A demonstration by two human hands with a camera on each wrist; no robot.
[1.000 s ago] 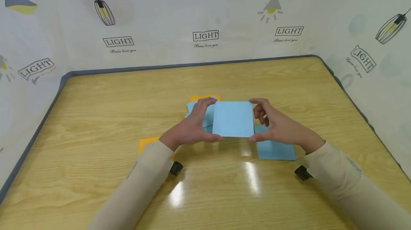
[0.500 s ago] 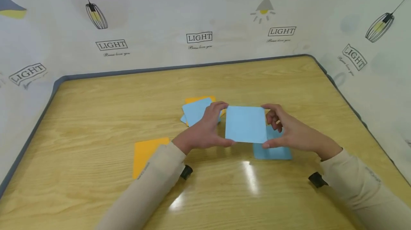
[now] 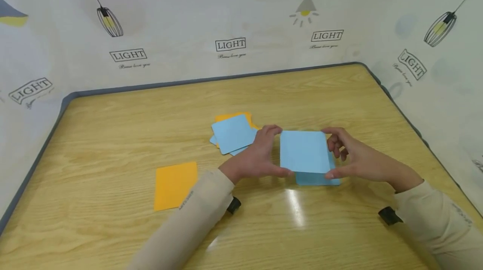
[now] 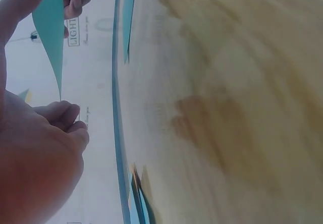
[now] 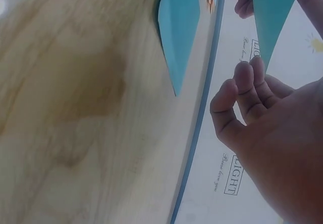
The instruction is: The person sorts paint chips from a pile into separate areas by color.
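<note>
Both hands hold up a square light blue card [image 3: 303, 151] with rounded corners, pinching its side edges between thumb and fingers. My left hand [image 3: 254, 154] has its left edge, and my right hand [image 3: 360, 159] its right edge. In the wrist views the held card [image 4: 50, 27] is raised above the table, seen nearly edge-on. Below and partly behind it, a second blue card [image 3: 317, 179] lies on the table, mostly covered in the head view. The right wrist view shows more of that lower card [image 5: 180, 27].
A loose pile of blue and orange cards [image 3: 234, 133] lies just beyond my left hand. One orange card [image 3: 173, 186] lies at the left, near my left sleeve. The wooden table [image 3: 113, 136] is bordered by a dark edge and a lamp-patterned wall covering [image 3: 181, 18].
Both hands have carried the blue card to the right and slightly nearer me, and it now overlaps the lower blue card. The pile and the orange card have come into fuller view.
</note>
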